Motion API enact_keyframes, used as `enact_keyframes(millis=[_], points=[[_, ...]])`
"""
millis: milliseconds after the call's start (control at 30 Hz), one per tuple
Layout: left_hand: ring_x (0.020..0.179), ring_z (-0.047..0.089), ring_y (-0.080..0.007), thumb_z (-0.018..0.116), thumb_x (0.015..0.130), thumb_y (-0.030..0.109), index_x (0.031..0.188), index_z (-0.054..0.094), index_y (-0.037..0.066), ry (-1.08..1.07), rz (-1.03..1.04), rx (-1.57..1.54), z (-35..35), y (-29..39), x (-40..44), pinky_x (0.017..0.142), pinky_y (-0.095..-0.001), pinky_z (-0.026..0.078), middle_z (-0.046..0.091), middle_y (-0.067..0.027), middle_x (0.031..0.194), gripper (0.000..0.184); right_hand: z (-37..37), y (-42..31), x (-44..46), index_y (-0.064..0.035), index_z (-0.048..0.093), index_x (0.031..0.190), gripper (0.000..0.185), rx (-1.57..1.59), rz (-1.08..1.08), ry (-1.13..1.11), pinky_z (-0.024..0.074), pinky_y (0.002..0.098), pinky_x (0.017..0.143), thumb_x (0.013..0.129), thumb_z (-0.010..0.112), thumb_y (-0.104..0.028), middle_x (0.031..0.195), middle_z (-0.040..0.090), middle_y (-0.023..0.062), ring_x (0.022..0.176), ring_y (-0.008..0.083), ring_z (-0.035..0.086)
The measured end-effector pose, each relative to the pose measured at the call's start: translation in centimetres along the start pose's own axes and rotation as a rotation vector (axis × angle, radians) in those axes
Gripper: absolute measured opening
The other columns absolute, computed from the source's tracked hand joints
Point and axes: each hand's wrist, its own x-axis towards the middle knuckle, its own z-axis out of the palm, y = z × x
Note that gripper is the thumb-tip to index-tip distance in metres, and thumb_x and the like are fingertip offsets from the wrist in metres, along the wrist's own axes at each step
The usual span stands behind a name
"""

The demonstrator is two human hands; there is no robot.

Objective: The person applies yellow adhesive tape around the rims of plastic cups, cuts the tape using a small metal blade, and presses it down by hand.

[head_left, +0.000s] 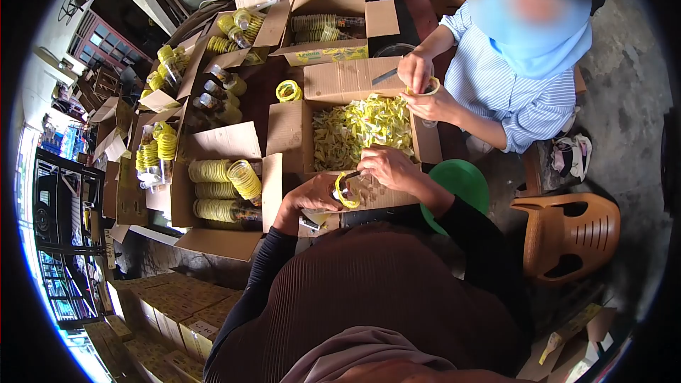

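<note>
A clear plastic cup with a yellow rim (347,191) sits tilted in my left hand (316,193), whose fingers wrap round its side. My right hand (390,168) is closed in a pinch at the cup's rim, on a thin dark tool (351,175) that looks like a blade; its exact kind is too small to tell. Just beyond both hands stands an open cardboard box (308,135) filled with yellow and white plastic scraps (365,128). Stacks of yellow-rimmed cups (213,190) lie in a box beside my left arm.
Across the box, a co-worker (525,78) holds another cup in both hands. A dark blade (384,76) lies on the box flap. More cup boxes (326,25) line the back and left. A green basin (457,188) and an orange chair (567,237) stand at right.
</note>
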Motion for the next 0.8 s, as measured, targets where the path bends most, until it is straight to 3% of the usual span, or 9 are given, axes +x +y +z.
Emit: enact_keyframes(millis=[133,200,333,400,533,633,800], points=[[0.087,0.054,-0.0063,0.086,0.065,0.021,0.106,0.062,0.002,-0.056,-0.068,0.144,0.3,-0.9,0.2,0.08,-0.0279,0.048,0.066,-0.0017,0.092,0.051,0.0,0.9,-0.4,-0.0065,0.068,0.09,0.008,0.076,0.012,-0.061,0.052,0.0371,0.071,0.084,0.064,-0.01,0.087,0.06,0.0061,0.079,0.027,0.063],[0.089,0.054,-0.0069,0.087,0.064,0.019,0.109,0.061,0.001,0.087,0.087,0.004,0.7,-0.2,0.1,0.082,-0.0283,0.048,0.066,-0.0033,0.092,0.055,0.0,1.0,-0.5,-0.0062,0.068,0.09,0.008,0.129,0.048,-0.023,0.0516,0.0367,0.071,0.084,0.064,-0.01,0.088,0.061,0.006,0.08,0.0268,0.063],[0.091,0.055,-0.0073,0.088,0.063,0.014,0.112,0.059,-0.001,0.193,0.108,-0.058,0.8,-2.4,0.0,0.083,-0.0286,0.048,0.067,-0.0063,0.093,0.059,-0.1,0.1,-0.8,-0.0063,0.068,0.089,0.008,0.154,0.098,0.17,0.0506,0.0361,0.071,0.082,0.065,-0.008,0.087,0.06,0.0054,0.083,0.0258,0.062],[0.09,0.056,-0.0075,0.088,0.062,0.009,0.115,0.057,-0.003,0.362,0.152,-0.002,0.8,-2.6,0.1,0.082,-0.0284,0.049,0.067,-0.0066,0.092,0.063,-0.2,-0.8,-1.2,-0.0067,0.068,0.088,0.008,0.113,0.097,0.228,0.0505,0.0359,0.072,0.08,0.066,-0.007,0.087,0.06,0.0048,0.084,0.025,0.061],[0.085,0.058,-0.0079,0.086,0.069,0.015,0.115,0.055,-0.003,0.359,0.014,0.187,0.5,-1.9,0.0,0.076,-0.0271,0.05,0.067,-0.0036,0.091,0.058,1.0,-1.5,-2.2,-0.0082,0.068,0.087,0.011,0.055,0.104,0.305,0.0503,0.0356,0.074,0.077,0.068,-0.004,0.085,0.058,0.0033,0.085,0.0238,0.06],[0.084,0.058,-0.0086,0.085,0.07,0.017,0.111,0.057,-0.002,0.354,0.144,-0.059,0.8,-2.8,0.3,0.075,-0.0266,0.049,0.067,-0.0042,0.09,0.053,1.5,-1.6,-2.8,-0.0097,0.068,0.086,0.013,-0.04,0.085,0.322,0.049,0.0347,0.075,0.074,0.069,-0.005,0.085,0.058,0.0019,0.084,0.0222,0.058],[0.085,0.058,-0.0094,0.085,0.072,0.018,0.107,0.059,-0.002,0.322,0.129,-0.023,0.7,-1.8,0.1,0.076,-0.0271,0.049,0.066,-0.0043,0.09,0.048,2.5,-1.9,-3.2,-0.01,0.069,0.088,0.017,-0.278,-0.002,0.388,0.047,0.0332,0.074,0.071,0.07,-0.007,0.085,0.056,0.0011,0.083,0.0189,0.057]])
